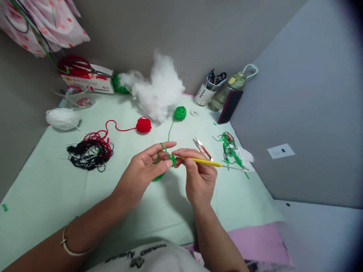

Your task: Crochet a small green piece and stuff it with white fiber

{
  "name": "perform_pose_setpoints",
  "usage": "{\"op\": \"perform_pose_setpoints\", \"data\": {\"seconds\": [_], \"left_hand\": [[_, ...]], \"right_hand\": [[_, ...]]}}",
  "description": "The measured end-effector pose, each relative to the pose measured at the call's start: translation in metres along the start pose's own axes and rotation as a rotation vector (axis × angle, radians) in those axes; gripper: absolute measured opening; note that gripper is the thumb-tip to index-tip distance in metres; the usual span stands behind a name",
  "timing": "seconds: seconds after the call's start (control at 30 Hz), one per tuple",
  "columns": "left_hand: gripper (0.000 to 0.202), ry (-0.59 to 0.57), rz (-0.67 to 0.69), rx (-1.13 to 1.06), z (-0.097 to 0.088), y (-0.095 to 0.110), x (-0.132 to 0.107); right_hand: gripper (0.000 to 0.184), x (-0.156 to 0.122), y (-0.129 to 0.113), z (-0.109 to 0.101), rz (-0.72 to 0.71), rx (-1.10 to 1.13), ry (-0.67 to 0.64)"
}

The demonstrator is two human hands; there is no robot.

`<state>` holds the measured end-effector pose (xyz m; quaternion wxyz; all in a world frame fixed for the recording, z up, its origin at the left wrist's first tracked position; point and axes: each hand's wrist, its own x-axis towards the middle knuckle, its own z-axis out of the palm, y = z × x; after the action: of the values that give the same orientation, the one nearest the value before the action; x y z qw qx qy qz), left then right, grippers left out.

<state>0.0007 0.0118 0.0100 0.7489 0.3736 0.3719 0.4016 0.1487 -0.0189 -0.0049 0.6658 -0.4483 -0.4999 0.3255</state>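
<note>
**Crochet piece (172,161) being pinched just above the mat (51,189)**

Crochet piece is being judged as light, soft and limp. It would likely be squashed by any squeeze, and its loops could be pulled loose by a tug. It is therefore best being taken close beside the working stitch, between thumb and finger pads. It is being held between both hands, just above the mat, near the front middle.

The left hand (141,170) is being held half closed. The piece is being pinched between its thumb and a finger, while the index finger is being stretched out with the green strand (170,132) being carried over it. The right hand (198,177) is being curled round the yellow hook (204,162), whose tip is being pushed into the piece.

Just beyond the right hand, snips (202,148) and green scraps (231,151) are being left lying on the mat. A black-and-red tangle (90,151) is lying off to the left. Farther back, the strand is being led to a green ball (179,113), with a red ball (143,124) near it. Behind them, stuffing (159,90), a jar (205,92) and a bottle (227,90) are being propped by the wall.
</note>
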Motion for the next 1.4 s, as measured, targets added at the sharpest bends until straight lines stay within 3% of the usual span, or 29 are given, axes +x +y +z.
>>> {"op": "perform_pose_setpoints", "data": {"seconds": [0.13,0.2,0.27,0.33,0.43,0.53,0.67,0.97,1.4], "left_hand": [[0.049,0.037,0.025,0.001,0.003,-0.005,0.002],[0.049,0.014,-0.027,-0.088,0.004,-0.006,0.005],[0.045,-0.032,-0.116,-0.194,0.004,-0.004,0.008],[0.037,-0.059,-0.164,-0.251,0.003,-0.002,0.011],[0.031,-0.016,-0.111,-0.181,0.001,0.001,0.012],[0.034,0.013,-0.028,-0.019,0.001,-0.001,0.009],[0.037,0.015,0.02,0.078,0.003,-0.003,0.006],[0.036,-0.007,0.007,0.046,0.001,-0.006,0.006],[0.027,0.013,0.018,0.058,-0.005,-0.001,0.005]], "right_hand": [[0.019,-0.007,0.005,0.0,-0.182,-0.243,-0.012],[0.028,-0.009,0.006,-0.002,-0.311,-0.39,-0.04],[0.031,-0.009,0.006,-0.005,-0.353,-0.427,-0.044],[0.024,-0.005,0.004,-0.008,-0.264,-0.305,0.01],[0.017,0.002,0.002,-0.01,-0.036,-0.006,0.078],[0.013,0.005,0.003,-0.007,0.066,0.089,0.012],[0.013,0.003,0.009,-0.003,0.088,0.054,-0.026],[0.012,0.002,0.014,-0.006,0.203,0.194,-0.023],[0.017,0.004,0.005,-0.009,0.075,0.227,-0.046]]}}
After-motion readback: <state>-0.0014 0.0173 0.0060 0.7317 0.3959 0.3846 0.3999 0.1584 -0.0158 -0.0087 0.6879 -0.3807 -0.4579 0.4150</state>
